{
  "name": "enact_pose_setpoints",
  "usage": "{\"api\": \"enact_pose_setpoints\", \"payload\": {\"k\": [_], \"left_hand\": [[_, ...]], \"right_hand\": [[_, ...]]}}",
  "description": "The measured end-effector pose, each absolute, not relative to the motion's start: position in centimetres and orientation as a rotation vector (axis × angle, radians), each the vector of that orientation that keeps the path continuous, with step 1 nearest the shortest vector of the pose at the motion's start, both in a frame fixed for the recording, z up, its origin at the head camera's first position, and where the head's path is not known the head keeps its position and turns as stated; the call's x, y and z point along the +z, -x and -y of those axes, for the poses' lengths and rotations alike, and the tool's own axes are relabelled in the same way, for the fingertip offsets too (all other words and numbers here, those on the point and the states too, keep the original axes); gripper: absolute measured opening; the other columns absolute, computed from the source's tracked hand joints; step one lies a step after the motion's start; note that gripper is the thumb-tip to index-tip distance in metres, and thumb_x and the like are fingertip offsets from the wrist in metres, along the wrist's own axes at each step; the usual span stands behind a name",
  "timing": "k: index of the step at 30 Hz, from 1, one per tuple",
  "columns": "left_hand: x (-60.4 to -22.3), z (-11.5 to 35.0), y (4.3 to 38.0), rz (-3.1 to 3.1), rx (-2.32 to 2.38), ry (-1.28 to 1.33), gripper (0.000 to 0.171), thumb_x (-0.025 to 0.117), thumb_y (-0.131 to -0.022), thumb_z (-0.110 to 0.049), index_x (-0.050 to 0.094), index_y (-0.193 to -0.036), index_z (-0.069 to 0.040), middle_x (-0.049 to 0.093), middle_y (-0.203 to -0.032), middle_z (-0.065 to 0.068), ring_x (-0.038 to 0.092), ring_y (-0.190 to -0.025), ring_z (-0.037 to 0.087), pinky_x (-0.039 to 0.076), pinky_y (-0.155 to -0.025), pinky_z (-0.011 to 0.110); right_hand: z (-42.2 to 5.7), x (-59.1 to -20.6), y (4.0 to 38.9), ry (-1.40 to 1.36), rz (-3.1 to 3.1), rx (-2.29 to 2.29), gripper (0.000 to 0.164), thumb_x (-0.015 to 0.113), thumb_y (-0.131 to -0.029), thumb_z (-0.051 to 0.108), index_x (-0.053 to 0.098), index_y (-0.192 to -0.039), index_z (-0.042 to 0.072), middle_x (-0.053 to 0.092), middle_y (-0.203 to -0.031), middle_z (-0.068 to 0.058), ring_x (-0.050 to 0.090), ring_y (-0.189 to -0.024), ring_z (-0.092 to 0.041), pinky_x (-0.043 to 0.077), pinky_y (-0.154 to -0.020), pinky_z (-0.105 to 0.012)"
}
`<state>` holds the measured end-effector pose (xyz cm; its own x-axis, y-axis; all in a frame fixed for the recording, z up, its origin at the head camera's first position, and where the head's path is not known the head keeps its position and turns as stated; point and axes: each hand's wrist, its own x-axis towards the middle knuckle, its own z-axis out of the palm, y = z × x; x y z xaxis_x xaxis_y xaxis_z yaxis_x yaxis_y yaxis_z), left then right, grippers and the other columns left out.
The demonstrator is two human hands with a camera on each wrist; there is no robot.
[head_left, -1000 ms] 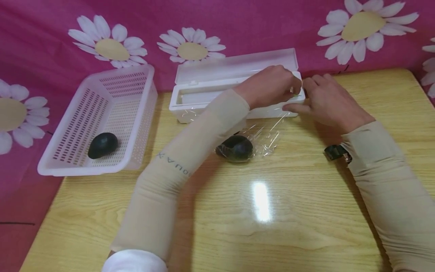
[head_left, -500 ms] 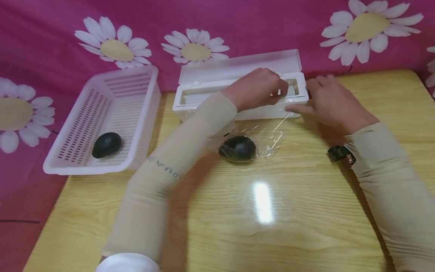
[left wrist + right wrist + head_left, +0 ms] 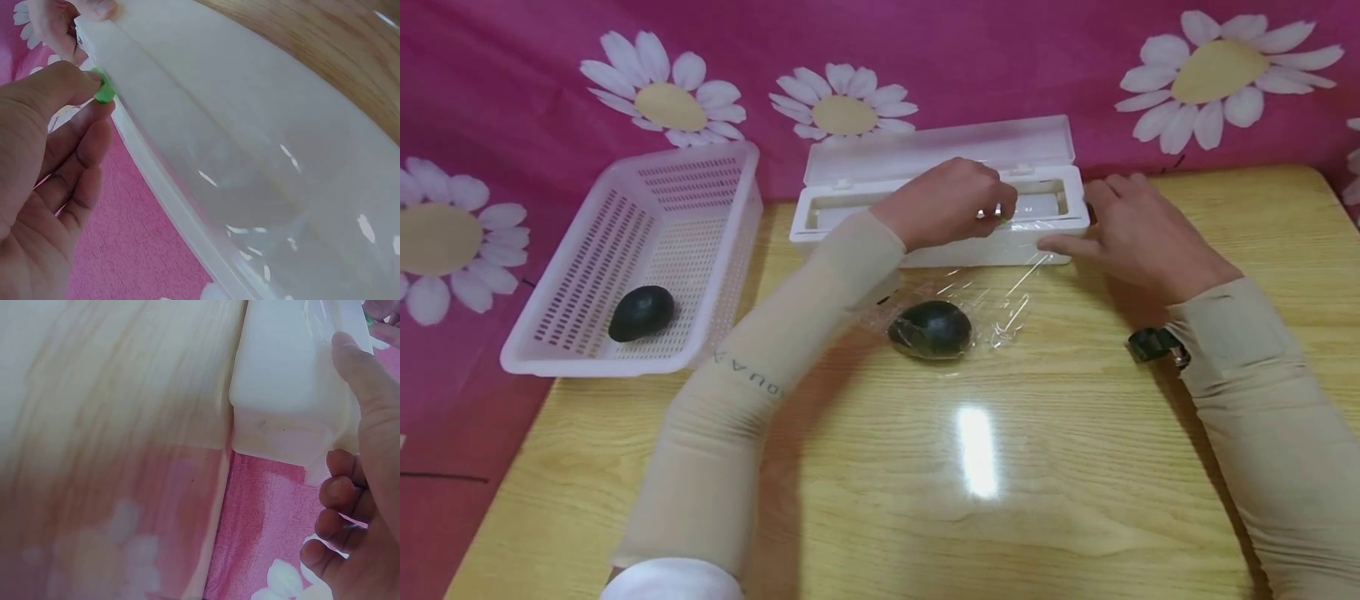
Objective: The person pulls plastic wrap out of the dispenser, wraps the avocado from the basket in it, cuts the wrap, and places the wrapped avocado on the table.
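In the head view a long white cling film dispenser lies at the back of the table, lid raised. My left hand is over its front edge. The left wrist view shows that thumb and forefinger pinching a small green slide cutter on the edge. My right hand holds the dispenser's right end, its thumb pressed on the front and its fingers bent by the end. Clear cling film runs from the front edge down to the table, over a dark avocado.
A white plastic basket stands on the left with another dark avocado in it. Behind the wooden table hangs a pink cloth with daisies. The dispenser's lid leans back close to that cloth.
My left hand has slid left along the dispenser's front edge, away from the right end. The right hand keeps its place on the dispenser. The head view has shifted slightly.
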<state>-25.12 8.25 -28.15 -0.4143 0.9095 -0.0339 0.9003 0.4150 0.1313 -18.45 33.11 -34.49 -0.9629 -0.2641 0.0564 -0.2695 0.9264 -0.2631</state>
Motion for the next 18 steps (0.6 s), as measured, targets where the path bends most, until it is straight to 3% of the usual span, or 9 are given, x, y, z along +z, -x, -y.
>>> {"api": "enact_pose_setpoints", "payload": {"k": [11,18], "left_hand": [[-27.9,-6.0,25.4,-2.567,0.135,-1.575,0.017,0.061,-0.099,-0.009,0.076,-0.107,-0.009,0.075,-0.101,0.008,0.066,-0.096,0.021,0.052,-0.095,0.033],[-27.8,-4.3,25.4,-2.58,0.134,-1.56,0.017,0.062,-0.1,-0.011,0.076,-0.108,-0.008,0.076,-0.101,0.008,0.067,-0.095,0.022,0.053,-0.095,0.034]], "right_hand": [[-33.1,-34.4,18.6,-0.399,3.104,0.464,0.086,0.056,-0.096,0.069,0.054,-0.13,-0.01,0.057,-0.107,-0.026,0.047,-0.103,-0.043,0.044,-0.092,-0.062],[-33.1,-34.6,18.6,-0.403,3.084,0.447,0.086,0.058,-0.095,0.069,0.054,-0.127,-0.011,0.057,-0.102,-0.026,0.047,-0.101,-0.043,0.043,-0.09,-0.06]]}}
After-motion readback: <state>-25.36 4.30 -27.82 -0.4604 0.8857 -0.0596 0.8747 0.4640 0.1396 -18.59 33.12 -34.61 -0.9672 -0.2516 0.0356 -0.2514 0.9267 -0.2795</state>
